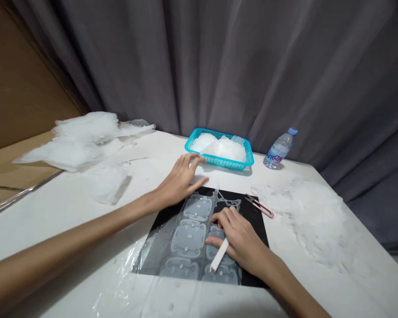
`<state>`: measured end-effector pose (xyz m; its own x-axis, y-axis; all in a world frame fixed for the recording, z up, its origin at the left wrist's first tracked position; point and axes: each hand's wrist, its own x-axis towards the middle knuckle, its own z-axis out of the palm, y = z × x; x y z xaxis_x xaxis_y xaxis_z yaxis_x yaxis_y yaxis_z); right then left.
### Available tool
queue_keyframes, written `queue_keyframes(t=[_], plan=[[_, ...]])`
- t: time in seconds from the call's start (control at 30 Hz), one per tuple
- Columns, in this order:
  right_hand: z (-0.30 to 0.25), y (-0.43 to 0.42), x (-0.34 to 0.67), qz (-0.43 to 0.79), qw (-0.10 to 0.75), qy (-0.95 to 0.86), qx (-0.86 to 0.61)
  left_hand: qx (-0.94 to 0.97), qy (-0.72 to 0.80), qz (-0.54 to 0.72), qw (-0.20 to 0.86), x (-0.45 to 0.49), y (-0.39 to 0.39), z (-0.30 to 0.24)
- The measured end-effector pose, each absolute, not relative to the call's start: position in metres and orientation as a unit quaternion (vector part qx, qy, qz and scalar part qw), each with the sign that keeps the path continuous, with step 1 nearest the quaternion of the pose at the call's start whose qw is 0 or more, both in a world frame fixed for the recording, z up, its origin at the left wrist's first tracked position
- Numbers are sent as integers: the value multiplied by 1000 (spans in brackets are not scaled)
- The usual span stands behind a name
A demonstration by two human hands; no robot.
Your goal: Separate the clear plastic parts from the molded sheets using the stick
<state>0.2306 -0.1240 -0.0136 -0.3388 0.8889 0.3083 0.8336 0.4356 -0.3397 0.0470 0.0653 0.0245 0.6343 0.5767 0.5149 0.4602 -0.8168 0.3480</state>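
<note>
Right hand [240, 234] curls over the translucent plastic sheet [188, 238], its thumb and fingers pinching a slim white stick [220, 256] that slants down toward the near edge. Left hand [182, 179] is loosely spread by the far edge of the black mat [258, 218], in front of the blue basket [247, 164]; whether it touches anything below, I cannot tell. The sheet, with its rounded panels, lies flat, mostly on the mat, its near end running onto the white tabletop [162, 150]. It sits beneath and to the left of the right hand, and nearer the wearer than the left. I would expect it to be light and slick, firmer at the panels, floppy and easily creased along the thin clear margins, so two spread edges make the safest hold. The stick looks light and stiff, best taken around its middle.
</note>
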Motion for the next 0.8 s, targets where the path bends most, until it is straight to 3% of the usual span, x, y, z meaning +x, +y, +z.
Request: queue_keyframes(t=[0.1, 0.3, 0.57, 0.8], plan=[[-8, -125, 234, 73, 209, -828, -516, 920, 287, 266, 33, 24, 42, 8], [-7, -123, 237, 143, 232, -800, -534, 920, 306, 242, 19, 47, 62, 12], [-12, -121, 238, 146, 242, -799, -530, 930, 325, 172, -9, 70, 78, 1], [-10, -119, 238, 129, 237, -806, -527, 935, 295, 194, 10, 80, 83, 42]])
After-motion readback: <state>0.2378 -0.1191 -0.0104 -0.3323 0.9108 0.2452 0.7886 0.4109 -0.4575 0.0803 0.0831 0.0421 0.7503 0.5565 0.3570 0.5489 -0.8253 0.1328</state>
